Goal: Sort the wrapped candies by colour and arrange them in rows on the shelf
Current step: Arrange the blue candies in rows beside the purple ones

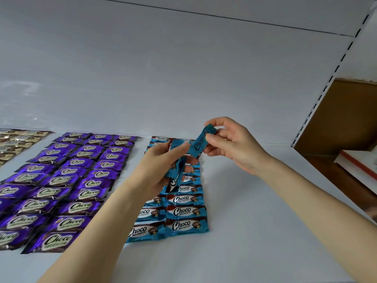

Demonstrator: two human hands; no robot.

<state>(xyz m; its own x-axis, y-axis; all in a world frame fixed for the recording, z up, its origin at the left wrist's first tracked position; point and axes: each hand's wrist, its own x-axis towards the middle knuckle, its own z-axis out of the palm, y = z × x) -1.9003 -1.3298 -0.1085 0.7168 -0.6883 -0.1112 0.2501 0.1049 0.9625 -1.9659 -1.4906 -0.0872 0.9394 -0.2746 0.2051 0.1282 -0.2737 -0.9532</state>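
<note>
On the white shelf (244, 201) lie rows of wrapped Choco candies: purple ones (67, 180) at the left, blue ones (184, 211) in two columns in the middle, gold ones (14, 141) at the far left. My left hand (161, 170) hovers over the blue rows and grips a small bunch of blue candies (176, 168). To its right and slightly higher, my right hand (230, 144) pinches a single blue candy (201, 142) between thumb and fingers. The blue rows under my left hand are partly hidden.
The shelf's white back panel (183, 78) rises behind the rows. A slotted upright (326, 88) bounds the shelf at the right. Beyond it are a brown board (336, 119) and a white box with a red edge (359, 164).
</note>
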